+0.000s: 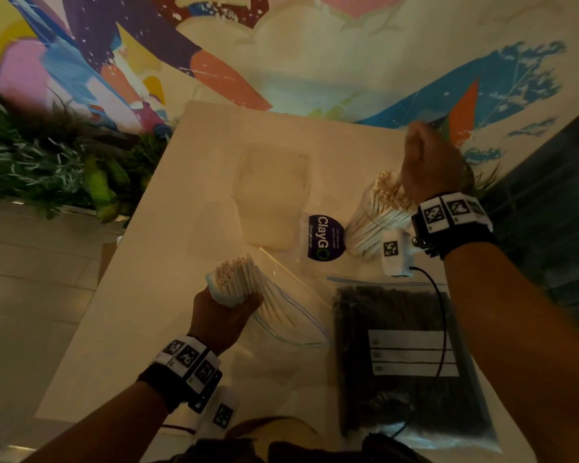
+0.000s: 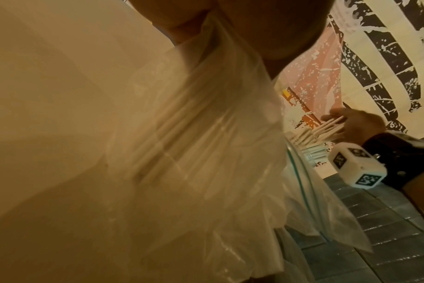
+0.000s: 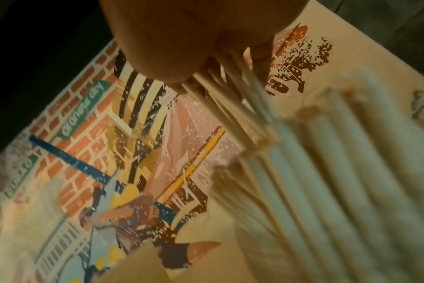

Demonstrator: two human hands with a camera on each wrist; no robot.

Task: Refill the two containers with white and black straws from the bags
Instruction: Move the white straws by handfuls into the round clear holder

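My left hand (image 1: 224, 312) grips a clear zip bag (image 1: 291, 309) by its bottom, with a bundle of white straws (image 1: 234, 275) bunched inside it; the bag's plastic (image 2: 206, 134) fills the left wrist view. My right hand (image 1: 428, 168) holds a bunch of white straws (image 3: 232, 84) above a clear container (image 1: 368, 225) that is packed with white straws (image 1: 388, 192). A second clear container (image 1: 274, 195) stands empty at the table's middle. A zip bag of black straws (image 1: 405, 362) lies flat at the near right.
A dark round ClayGo sticker (image 1: 325, 237) lies between the two containers. The white table (image 1: 141, 295) ends at a painted mural wall (image 1: 315, 55). Green plants (image 1: 47, 155) stand to the left. A black cable (image 1: 442, 315) crosses the black-straw bag.
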